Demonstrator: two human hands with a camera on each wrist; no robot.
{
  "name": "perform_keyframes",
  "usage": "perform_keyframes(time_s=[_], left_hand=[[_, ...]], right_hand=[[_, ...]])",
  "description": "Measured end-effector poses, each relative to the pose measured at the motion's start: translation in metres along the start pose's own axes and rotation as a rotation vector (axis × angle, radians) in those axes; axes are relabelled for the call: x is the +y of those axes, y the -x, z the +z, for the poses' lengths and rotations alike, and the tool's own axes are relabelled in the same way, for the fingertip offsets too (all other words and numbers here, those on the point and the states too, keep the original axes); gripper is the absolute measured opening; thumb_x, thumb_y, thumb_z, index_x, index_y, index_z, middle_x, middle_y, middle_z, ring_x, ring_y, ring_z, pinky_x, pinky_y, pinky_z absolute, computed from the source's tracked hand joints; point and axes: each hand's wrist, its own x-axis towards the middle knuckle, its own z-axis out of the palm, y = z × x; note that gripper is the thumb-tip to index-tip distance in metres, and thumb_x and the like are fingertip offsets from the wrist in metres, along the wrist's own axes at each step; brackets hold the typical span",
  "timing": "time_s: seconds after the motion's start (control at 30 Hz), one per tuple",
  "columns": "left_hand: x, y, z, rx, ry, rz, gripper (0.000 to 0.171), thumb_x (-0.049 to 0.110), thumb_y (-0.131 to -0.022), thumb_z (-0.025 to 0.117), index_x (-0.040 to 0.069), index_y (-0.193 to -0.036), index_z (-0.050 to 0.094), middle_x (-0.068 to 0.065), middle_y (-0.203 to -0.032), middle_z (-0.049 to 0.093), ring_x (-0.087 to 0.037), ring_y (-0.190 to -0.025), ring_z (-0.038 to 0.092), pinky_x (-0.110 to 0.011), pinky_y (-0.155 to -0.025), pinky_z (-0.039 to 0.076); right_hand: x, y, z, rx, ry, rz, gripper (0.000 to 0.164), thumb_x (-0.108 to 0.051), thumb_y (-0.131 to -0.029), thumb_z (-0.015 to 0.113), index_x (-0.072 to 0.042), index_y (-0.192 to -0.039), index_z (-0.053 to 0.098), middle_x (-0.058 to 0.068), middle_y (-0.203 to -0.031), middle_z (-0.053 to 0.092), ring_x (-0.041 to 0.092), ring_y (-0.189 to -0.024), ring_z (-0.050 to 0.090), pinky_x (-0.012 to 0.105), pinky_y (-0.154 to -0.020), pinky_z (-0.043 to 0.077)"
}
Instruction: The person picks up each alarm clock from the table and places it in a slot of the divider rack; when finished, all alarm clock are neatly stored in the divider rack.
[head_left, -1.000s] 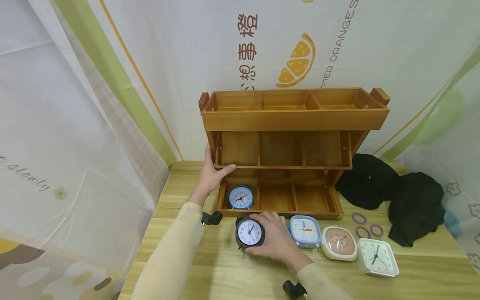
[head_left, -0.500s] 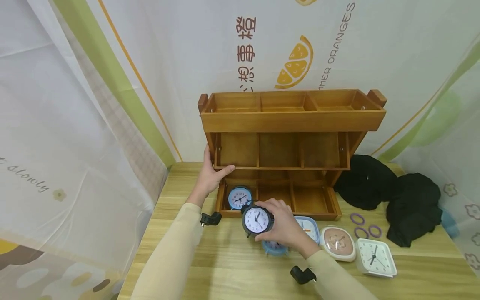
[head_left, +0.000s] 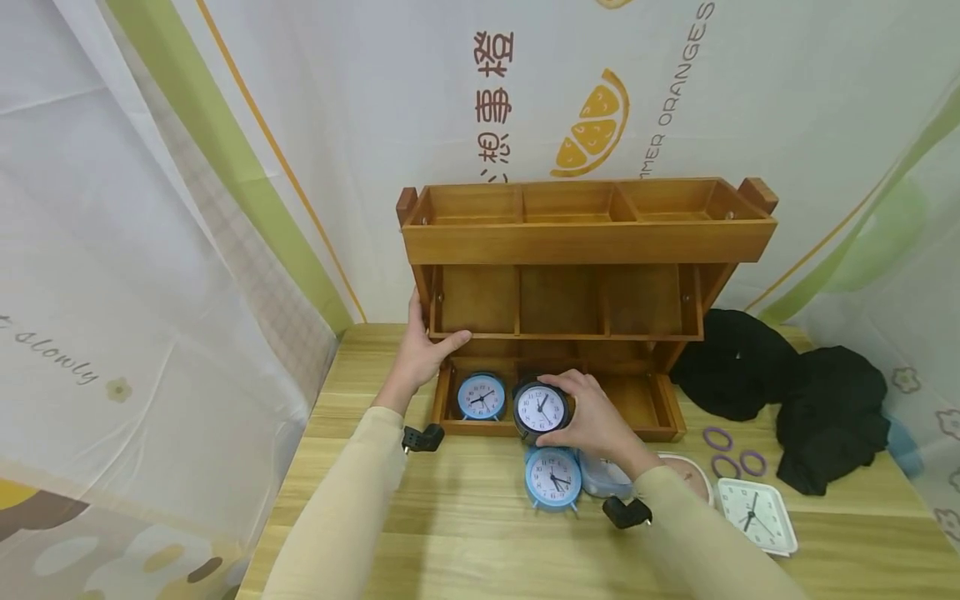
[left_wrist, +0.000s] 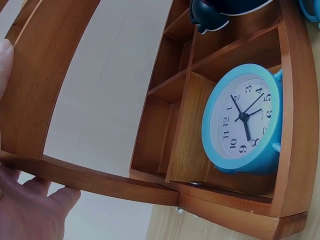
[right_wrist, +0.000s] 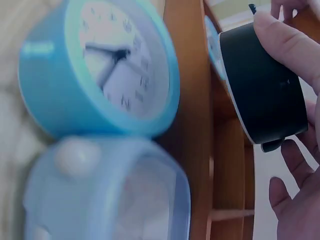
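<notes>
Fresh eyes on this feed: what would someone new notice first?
First, the tiered wooden box, towering over the table with the left hand gripping its left side. Then the black clock in the right hand, held at the bottom tier, just right of a blue clock sitting in the left compartment.

The right hand point(right_wrist: 300, 162) holds a black clock point(right_wrist: 262, 90). On the near side of the brown wooden box point(right_wrist: 194, 85) sits a round blue clock point(right_wrist: 115, 65). Just to its right is a pale blue clock point(right_wrist: 107, 185). A bit of a third blue clock point(right_wrist: 213, 47) peeks past the black one.
</notes>
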Motion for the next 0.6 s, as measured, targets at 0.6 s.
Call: perform_keyframes(time_s=[0.6], left_hand=[[-0.003, -0.001, 0.000, -0.004, -0.013, -0.010, 0.116, 0.032, -0.095, 0.080, 0.033, -0.168, -0.010, -0.003, -0.175, 0.006, -0.030, -0.160, 0.012, -0.052, -0.127, 0.018]], right_hand=[[0.041, -0.030, -0.013, 0.004, -0.070, -0.037, 0.090, -0.031, -0.064, 0.103, -0.010, -0.141, 0.063, 0.015, -0.137, 0.060, 0.036, -0.125, 0.056, 0.060, -0.109, 0.043]])
